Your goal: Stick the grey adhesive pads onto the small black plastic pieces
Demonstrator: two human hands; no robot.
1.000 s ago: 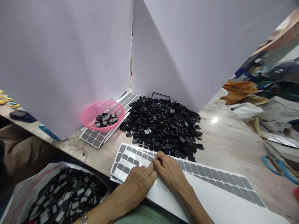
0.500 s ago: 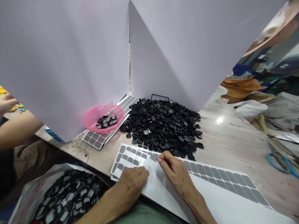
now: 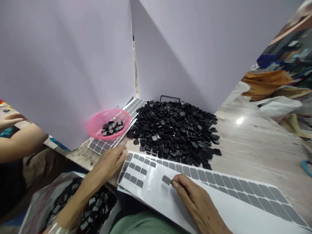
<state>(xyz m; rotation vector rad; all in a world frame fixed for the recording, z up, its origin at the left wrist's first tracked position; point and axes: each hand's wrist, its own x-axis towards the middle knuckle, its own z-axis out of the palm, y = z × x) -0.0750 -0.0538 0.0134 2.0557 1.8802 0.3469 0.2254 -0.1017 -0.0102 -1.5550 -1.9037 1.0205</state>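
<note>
My right hand pinches a small dark grey sticker between thumb and forefinger, just above the white sticker sheet. Rows of grey stickers remain on that sheet's left end; the bare white backing lies under my right hand. My left hand reaches past the sheet's left corner, fingers stretched forward and slightly apart, with nothing visible in them. Beyond its fingertips lies a heap of small black plastic pieces. Another sheet with rows of grey stickers shows along the far side of the first.
A pink basket with several grey-topped pieces rests on further sticker sheets. Below my left forearm, a plastic bag holds many such pieces. Pale panels stand behind. Another person's arm is at left; blue scissors' handle at right.
My left hand has left the sheet and moved left and forward toward the black heap. My right hand has moved slightly right and nearer me, and a grey sticker now shows at its fingertips.
</note>
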